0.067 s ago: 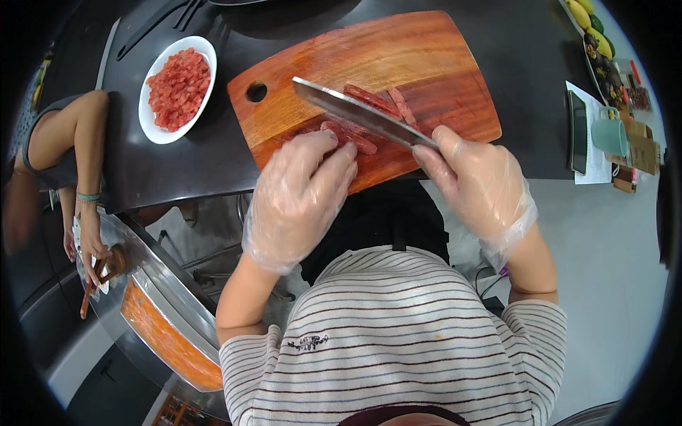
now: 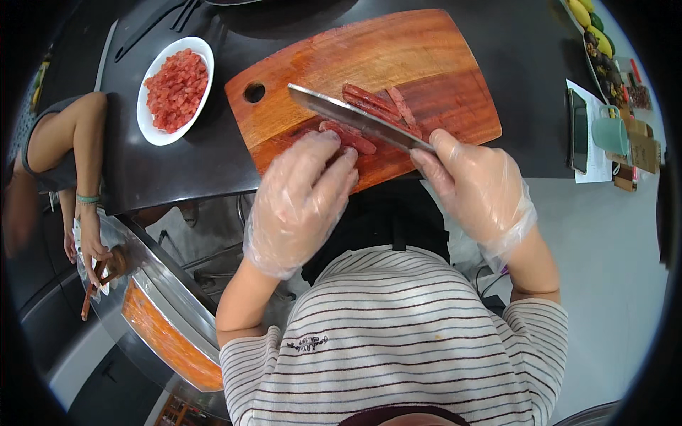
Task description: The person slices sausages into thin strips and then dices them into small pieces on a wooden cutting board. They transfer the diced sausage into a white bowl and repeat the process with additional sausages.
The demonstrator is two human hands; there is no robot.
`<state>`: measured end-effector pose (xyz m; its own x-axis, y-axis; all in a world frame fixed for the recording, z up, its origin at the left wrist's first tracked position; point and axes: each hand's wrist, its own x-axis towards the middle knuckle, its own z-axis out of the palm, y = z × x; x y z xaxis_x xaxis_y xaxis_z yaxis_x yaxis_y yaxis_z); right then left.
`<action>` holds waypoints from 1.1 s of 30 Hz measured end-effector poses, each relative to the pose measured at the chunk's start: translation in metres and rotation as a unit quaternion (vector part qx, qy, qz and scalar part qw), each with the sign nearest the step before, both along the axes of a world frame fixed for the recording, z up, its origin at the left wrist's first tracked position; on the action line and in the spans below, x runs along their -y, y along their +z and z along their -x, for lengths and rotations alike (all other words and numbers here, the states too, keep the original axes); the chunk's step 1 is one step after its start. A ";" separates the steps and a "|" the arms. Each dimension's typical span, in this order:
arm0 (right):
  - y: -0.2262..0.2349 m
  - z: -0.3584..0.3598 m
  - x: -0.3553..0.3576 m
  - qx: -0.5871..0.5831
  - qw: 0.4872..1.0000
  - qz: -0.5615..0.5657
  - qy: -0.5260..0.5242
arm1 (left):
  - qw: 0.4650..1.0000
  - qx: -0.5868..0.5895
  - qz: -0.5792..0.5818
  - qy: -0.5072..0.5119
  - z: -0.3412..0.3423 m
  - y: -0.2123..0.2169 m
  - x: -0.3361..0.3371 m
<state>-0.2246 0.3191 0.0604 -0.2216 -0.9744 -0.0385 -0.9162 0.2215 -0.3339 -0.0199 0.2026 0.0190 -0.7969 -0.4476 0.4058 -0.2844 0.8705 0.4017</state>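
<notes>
My right hand (image 2: pixel 474 186), in a clear plastic glove, is wrapped round the handle of a kitchen knife (image 2: pixel 355 117). The blade slants up and left above a wooden cutting board (image 2: pixel 383 42). My left hand (image 2: pixel 298 199), gloved too, has its fingers bent and their tips on a piece of reddish sausage (image 2: pixel 355 139) near the board's front edge. Just beyond the blade lie more lengthwise-cut sausage strips (image 2: pixel 369 101), and a thin strip (image 2: pixel 403 105) rests beside them. The blade hides part of these pieces.
A white oval bowl of diced red food (image 2: pixel 176 92) stands left of the board. Dark utensils (image 2: pixel 150 30) lie behind it. Another person's hand (image 2: pixel 92 252) is at the left, near an orange-filled tray (image 2: pixel 167 330). A green mug (image 2: pixel 609 135) and a phone (image 2: pixel 579 135) are at the right.
The knife has dropped slightly toward me, its tip shifting a little left. More of the strips beyond the blade shows. My left hand stays at the near sausage piece.
</notes>
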 end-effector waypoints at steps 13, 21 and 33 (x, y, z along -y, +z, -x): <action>0.003 -0.011 0.000 -0.007 1.000 -0.013 0.015 | 0.996 0.063 -0.001 -0.062 -0.006 -0.006 0.000; 0.011 -0.016 -0.004 0.027 0.997 -0.066 -0.025 | 0.995 0.067 0.024 -0.075 -0.009 -0.016 0.000; 0.001 -0.024 0.001 -0.017 0.998 -0.053 -0.016 | 0.996 0.041 0.013 -0.078 -0.011 -0.020 0.004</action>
